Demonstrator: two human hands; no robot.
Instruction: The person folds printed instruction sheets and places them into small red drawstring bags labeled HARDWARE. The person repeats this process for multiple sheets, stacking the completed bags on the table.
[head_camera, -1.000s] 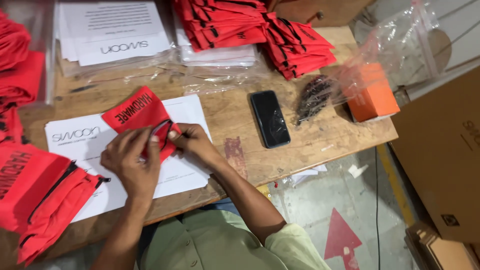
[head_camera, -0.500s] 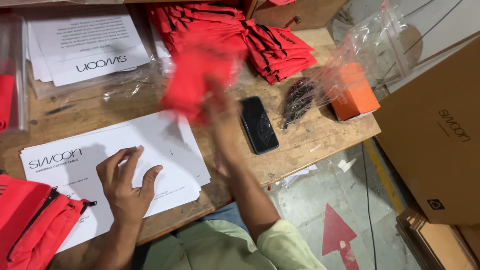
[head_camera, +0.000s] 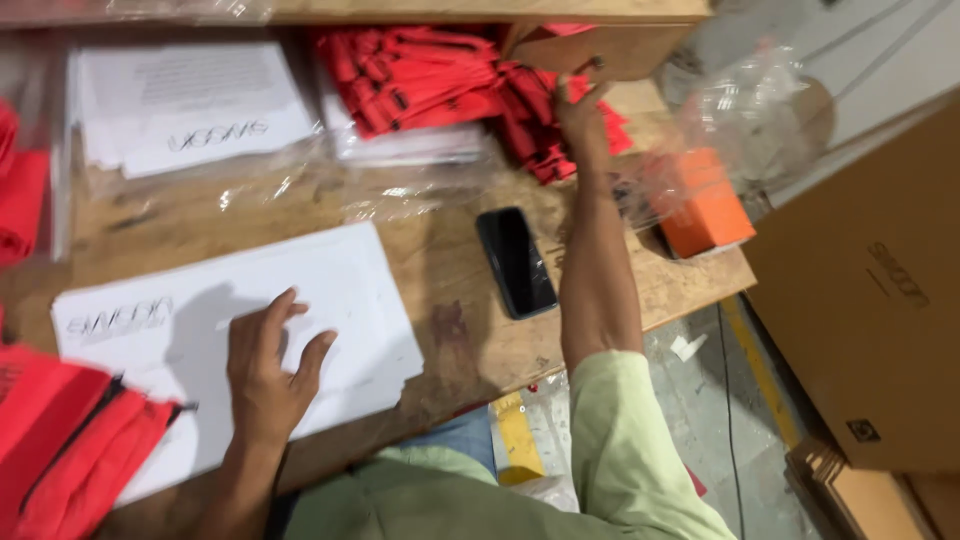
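Observation:
My left hand (head_camera: 268, 372) lies flat, fingers spread, on a stack of white printed sheets (head_camera: 340, 290) at the near side of the wooden table (head_camera: 200, 225). My right hand (head_camera: 580, 105) is stretched to the far right of the table and rests on a pile of folded red pouches (head_camera: 430, 75). Blur hides whether its fingers still grip a pouch. More red pouches with black zips (head_camera: 70, 440) lie at the near left, next to my left wrist.
A black phone (head_camera: 515, 262) lies face up beside my right forearm. An orange box (head_camera: 705, 200) sits in crumpled clear plastic at the table's right corner. Bagged white sheets (head_camera: 190, 110) lie at the back left. Large cardboard boxes (head_camera: 870, 300) stand on the floor at right.
My right hand lifted the red pouch off the white sheets and swung it to the red pile at the back right. My left hand let go and now lies flat on the sheets.

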